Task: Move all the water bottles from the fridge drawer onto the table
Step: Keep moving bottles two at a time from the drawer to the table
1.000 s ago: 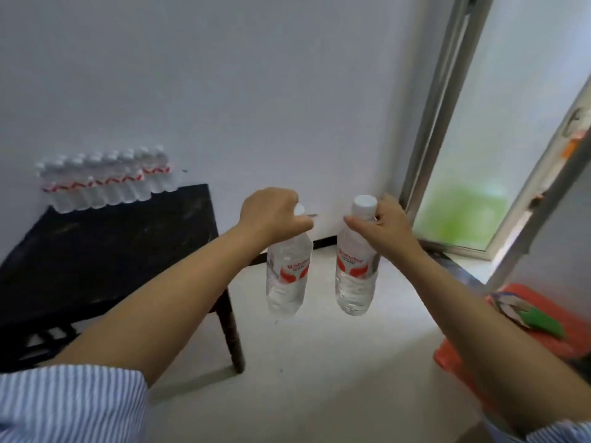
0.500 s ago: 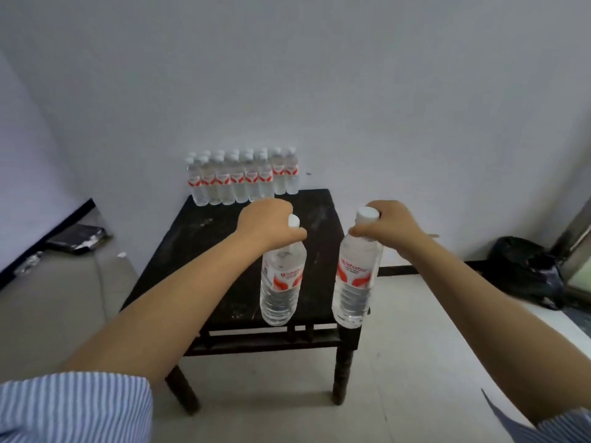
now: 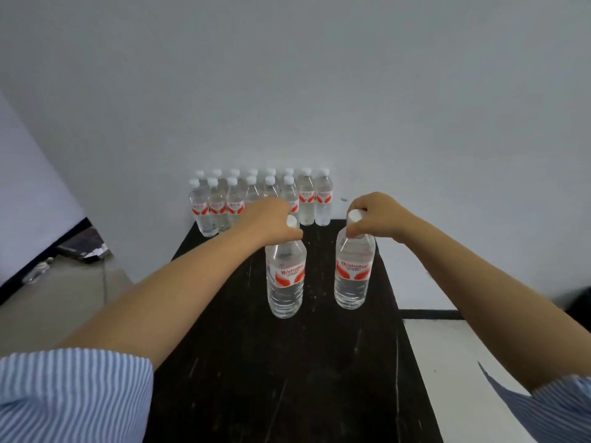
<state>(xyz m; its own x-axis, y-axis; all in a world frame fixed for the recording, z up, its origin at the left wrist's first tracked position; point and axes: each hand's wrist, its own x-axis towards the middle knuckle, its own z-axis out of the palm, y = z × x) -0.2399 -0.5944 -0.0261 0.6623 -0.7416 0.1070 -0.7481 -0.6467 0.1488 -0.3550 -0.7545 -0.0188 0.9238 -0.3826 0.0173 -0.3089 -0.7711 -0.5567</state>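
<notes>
Two water bottles, upright, caps up, over the black counter [image 3: 287, 378]: left bottle [image 3: 285, 279] gripped at the neck by the left hand [image 3: 271, 219], right bottle [image 3: 353, 273] by the right hand [image 3: 377, 217]. Whether their bases touch the counter cannot be told. Two rows of bottles [image 3: 262, 196] stand upright at the counter's far edge, by the wall.

The front-row bottles [image 3: 252, 193] behind the left hand [image 3: 268, 219] are partly hidden, and the table [image 3: 319, 378] is cut off by the bottom edge.

Plain grey wall [image 3: 287, 75], pale floor [image 3: 447, 346] w/ dark skirting [image 3: 430, 314].
</notes>
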